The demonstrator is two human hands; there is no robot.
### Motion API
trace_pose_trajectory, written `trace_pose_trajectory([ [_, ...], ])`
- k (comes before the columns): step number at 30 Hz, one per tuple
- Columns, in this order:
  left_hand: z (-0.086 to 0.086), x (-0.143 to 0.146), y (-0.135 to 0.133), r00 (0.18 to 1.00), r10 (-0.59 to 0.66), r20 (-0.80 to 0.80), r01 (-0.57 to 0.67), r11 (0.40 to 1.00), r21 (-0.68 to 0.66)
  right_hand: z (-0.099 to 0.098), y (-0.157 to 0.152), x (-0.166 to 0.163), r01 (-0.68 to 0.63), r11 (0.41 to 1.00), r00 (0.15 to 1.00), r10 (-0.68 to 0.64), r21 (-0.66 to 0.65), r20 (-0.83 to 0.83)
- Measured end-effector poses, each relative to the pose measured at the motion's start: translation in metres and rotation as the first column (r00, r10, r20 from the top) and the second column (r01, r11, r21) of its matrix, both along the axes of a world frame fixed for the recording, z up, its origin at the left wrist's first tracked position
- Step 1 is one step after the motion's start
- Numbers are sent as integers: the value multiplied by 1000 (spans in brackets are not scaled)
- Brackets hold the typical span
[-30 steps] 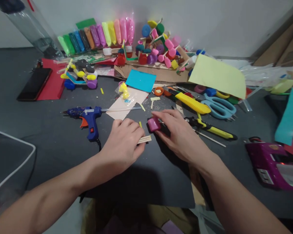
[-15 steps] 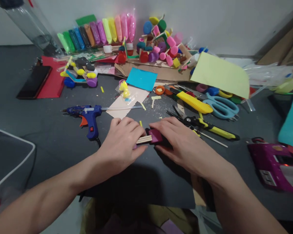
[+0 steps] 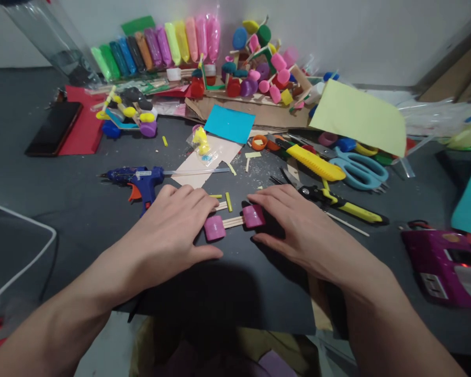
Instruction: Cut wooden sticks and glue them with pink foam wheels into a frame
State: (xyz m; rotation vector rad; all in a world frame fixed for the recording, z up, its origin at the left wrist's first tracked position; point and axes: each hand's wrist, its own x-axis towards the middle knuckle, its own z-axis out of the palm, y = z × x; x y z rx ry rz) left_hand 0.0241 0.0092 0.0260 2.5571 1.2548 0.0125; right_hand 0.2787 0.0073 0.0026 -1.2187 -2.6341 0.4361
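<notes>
My left hand lies low on the black sheet, with its fingertips on a purple cap and on a short bundle of wooden sticks. The sticks run from that cap to a second purple cap. My right hand holds that second cap between thumb and forefinger, pressed against the far end of the sticks. The two caps and the sticks form one short axle-like piece between my hands.
A blue glue gun lies just left of my left hand. Black-and-yellow pliers, a yellow knife and blue scissors lie to the right. Clay packs, a small cap car and a phone sit at the back.
My right hand brought its purple cap left to the end of the sticks. My left hand drew back a little, and a second purple cap now shows at its fingertips.
</notes>
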Motion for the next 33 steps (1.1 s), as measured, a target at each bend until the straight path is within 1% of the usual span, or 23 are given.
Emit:
trace_pose_trajectory([
  [5, -5, 5, -1, 998, 4, -56, -4, 1000, 3, 0, 2, 0, -9, 1000, 1000, 9, 24, -3],
  [9, -5, 5, 1, 999, -3, -54, 2, 1000, -14, -2, 3, 2, 12, 999, 1000, -11, 52, -17],
  [11, -3, 3, 4, 1000, -4, -10, 4, 1000, -30, -4, 4, 5, 30, 996, 999, -29, 85, -16],
  [13, 0, 0, 7, 997, 19, 75, -17, 999, -35, -6, 4, 6, 66, 988, 998, -64, 137, -16],
  [15, 3, -3, 10, 980, 80, 181, -78, 997, -15, -7, 5, 7, 120, 973, 993, -117, 199, -26],
  [17, 6, -6, 12, 961, 138, 239, -144, 989, 9, -5, 5, 6, 165, 956, 986, -157, 243, -54],
  [19, 8, -7, 12, 968, 145, 205, -151, 988, 14, -2, 3, 3, 186, 948, 981, -165, 257, -102],
  [22, 7, -5, 9, 996, 72, 58, -71, 997, -19, 3, 0, -2, 187, 949, 973, -143, 255, -182],
  [24, 5, -1, 7, 999, 27, -18, -28, 998, -47, 4, -2, -6, 161, 954, 974, -113, 251, -195],
  [29, 0, 5, 4, 995, -2, -97, -2, 999, -45, -3, -7, -14, 29, 974, 994, -4, 226, -110],
  [33, -3, 7, 3, 993, -26, -119, 23, 999, -29, -10, -10, -21, 8, 980, 999, 2, 200, -51],
])
